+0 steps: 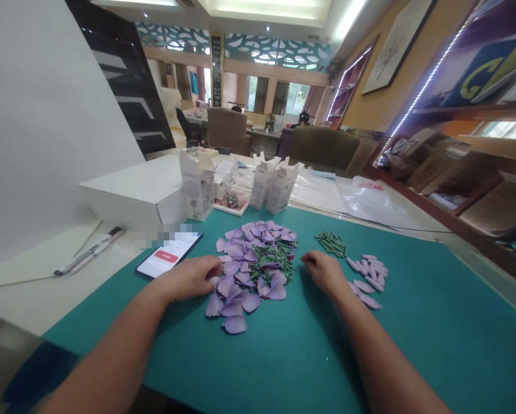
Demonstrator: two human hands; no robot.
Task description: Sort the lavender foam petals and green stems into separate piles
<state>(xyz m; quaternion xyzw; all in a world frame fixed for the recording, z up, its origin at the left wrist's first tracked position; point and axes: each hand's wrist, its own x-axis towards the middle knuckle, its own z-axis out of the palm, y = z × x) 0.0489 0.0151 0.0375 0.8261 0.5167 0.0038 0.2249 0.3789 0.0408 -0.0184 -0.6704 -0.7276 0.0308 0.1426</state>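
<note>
Flanking a loose heap of pale purple, petal-shaped pieces point(235, 250) on the smooth green worktop point(284, 356), the left hand point(193, 280) meets its edge; the right hand point(324, 273) is just beside. Fingers curl narrowly; whether they grip anything cannot be told. Rightward, tapered lilac pieces point(374, 283) and, beyond, slim green sticks point(331, 244) lie apart, probably for sorting. Behind stand white cardboard cartons point(279, 192).

Your head-worn camera faces forward and down, close over curved lilac petals point(236, 249) and a flat green mat point(279, 359).
</note>
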